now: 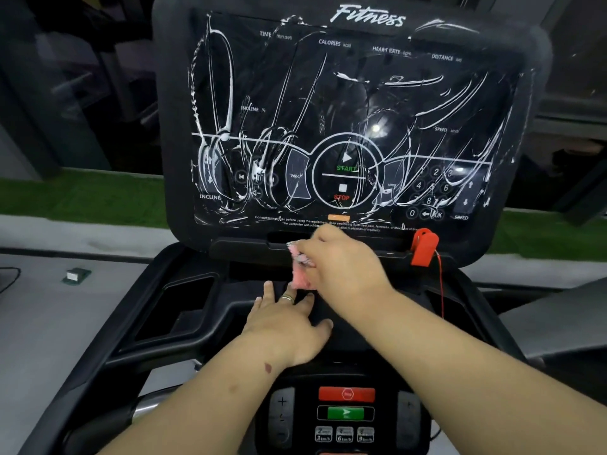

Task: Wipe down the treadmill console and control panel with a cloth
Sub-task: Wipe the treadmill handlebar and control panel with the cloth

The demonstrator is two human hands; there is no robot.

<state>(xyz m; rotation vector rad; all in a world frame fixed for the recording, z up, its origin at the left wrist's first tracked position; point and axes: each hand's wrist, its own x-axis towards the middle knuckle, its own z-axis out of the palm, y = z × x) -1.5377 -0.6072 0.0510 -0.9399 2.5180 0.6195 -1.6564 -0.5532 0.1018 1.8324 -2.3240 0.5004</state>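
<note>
Treadmill console (pixel 354 37): black, wide slab, long axis left to right, face tilted back toward the viewer, "Fitness" at the top edge. Glossy display panel (pixel 345 103) covered in white foam streaks (pixel 226 93), looping arcs at left, slanted strokes at right. Printed labels run across the top: TIME, CALORIES, HEART RATE, DISTANCE. Round START/STOP dial (pixel 343 174) low in the centre; number keypad (pixel 433 192) to its right; INCLINE controls at lower left.

Below the console, a black tray deck (pixel 203 310) with a recessed pocket (pixel 184 307) on the left side. Nearest the viewer, a lower control panel (pixel 345 418) with a red stop button (pixel 346 394), a green start button (pixel 345 413) under it, and a row of speed keys beneath that.

Right hand (pixel 341 261): over the ledge under the console's lower edge, fingers curled, pinching a pink cloth (pixel 300 274). Cloth bunched, long axis roughly up and down, upper end at the ledge, lower end hanging toward the deck.

Left hand (pixel 285 320): flat on the deck centre, fingers spread and pointing away toward the console, ring (pixel 287 298) on one finger. Its fingertips lie just below the cloth's lower end; cannot tell if they touch.

Red safety clip (pixel 424 246) at the console's lower right, thin red cord (pixel 441 290) trailing down.

Small green-and-white block (pixel 76 275) on the grey surface at left.
</note>
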